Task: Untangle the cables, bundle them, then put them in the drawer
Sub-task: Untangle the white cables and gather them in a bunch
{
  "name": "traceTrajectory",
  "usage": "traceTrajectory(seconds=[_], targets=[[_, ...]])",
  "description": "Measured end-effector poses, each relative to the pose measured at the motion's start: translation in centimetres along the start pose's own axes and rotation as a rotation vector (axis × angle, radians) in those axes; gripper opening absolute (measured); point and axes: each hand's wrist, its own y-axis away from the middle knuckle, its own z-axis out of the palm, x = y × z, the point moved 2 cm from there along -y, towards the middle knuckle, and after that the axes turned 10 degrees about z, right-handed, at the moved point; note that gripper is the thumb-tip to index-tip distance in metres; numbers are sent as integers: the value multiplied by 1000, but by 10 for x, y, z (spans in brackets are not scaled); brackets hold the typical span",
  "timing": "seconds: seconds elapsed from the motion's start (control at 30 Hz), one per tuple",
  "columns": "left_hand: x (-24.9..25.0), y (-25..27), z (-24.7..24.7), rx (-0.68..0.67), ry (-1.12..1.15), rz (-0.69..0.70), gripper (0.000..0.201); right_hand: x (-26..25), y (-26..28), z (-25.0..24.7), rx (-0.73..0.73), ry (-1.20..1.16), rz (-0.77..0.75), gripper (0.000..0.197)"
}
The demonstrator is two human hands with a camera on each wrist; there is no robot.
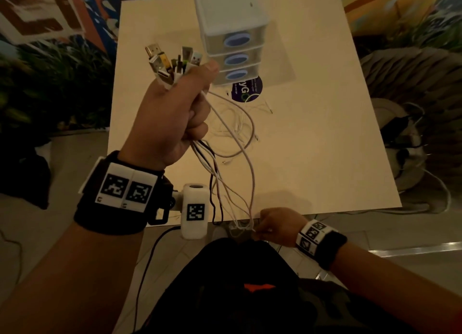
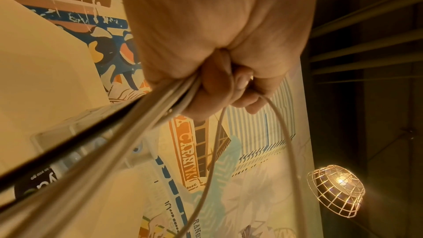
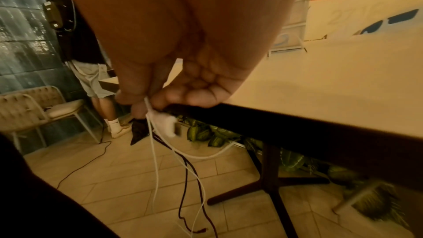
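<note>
My left hand [image 1: 175, 108] is raised above the table and grips a bunch of cables [image 1: 232, 158] just below their USB plugs [image 1: 172, 61], which stick up out of the fist. The white and dark strands hang down over the table's near edge. In the left wrist view the fist [image 2: 219, 82] closes round the cables [image 2: 137, 128]. My right hand [image 1: 277, 225] is low at the near edge and pinches the white strands [image 3: 153, 151] close to a white plug [image 3: 168, 124]. A small white drawer unit [image 1: 232, 38] with three shut drawers stands at the back of the table.
The pale table [image 1: 325, 133] carries a round dark sticker [image 1: 246, 90] in front of the drawer unit and a few loose white cable loops [image 1: 235, 123]. Under the table are its dark leg [image 3: 272, 178] and tiled floor. A person stands by a chair [image 3: 45, 108] at the left.
</note>
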Motion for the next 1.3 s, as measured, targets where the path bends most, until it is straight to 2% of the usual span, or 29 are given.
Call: traceTrajectory(seconds=[0.1,0.17,0.2,0.27,0.33,0.4,0.47,0.57,0.67,0.77,0.83,0.93,1.0,1.07,1.13,1.23,1.3], targets=[[-3,3,7,-21,-42,-22,50,11,5,-3,-40,-84,96,34],[-6,6,13,-38,-75,-34,46,20,14,-23,8,-167,161,33],[-8,8,15,-36,-91,-44,45,23,20,-41,81,-219,196,32],[-12,11,20,-20,-136,-62,46,25,39,-86,334,-344,235,38],[-17,13,26,-9,-185,-72,47,12,61,-136,570,-549,138,46],[-22,14,32,-4,-254,-68,45,-17,82,-178,636,-712,-50,45],[-25,13,38,-10,-344,-37,38,-47,91,-205,626,-652,-173,39],[-26,12,42,4,-409,-6,40,-71,88,-219,647,-475,-253,24],[-22,9,40,47,-278,12,28,-53,87,-216,657,-530,-239,27],[-14,6,30,166,-174,49,21,-15,89,-192,631,-550,-137,24],[-5,5,25,196,-147,87,13,13,88,-163,545,-491,-45,24],[6,3,17,215,-81,125,24,45,77,-101,184,-458,128,17],[13,4,17,162,-39,120,22,53,68,-58,6,-500,190,11],[18,7,22,77,-31,100,18,52,59,-26,-27,-534,204,10],[18,12,29,-18,-53,94,19,45,51,-13,-12,-468,179,13],[18,18,39,-124,-76,114,21,32,54,-31,7,-345,134,36],[20,21,44,-171,-81,125,21,27,61,-63,161,-381,90,45]])
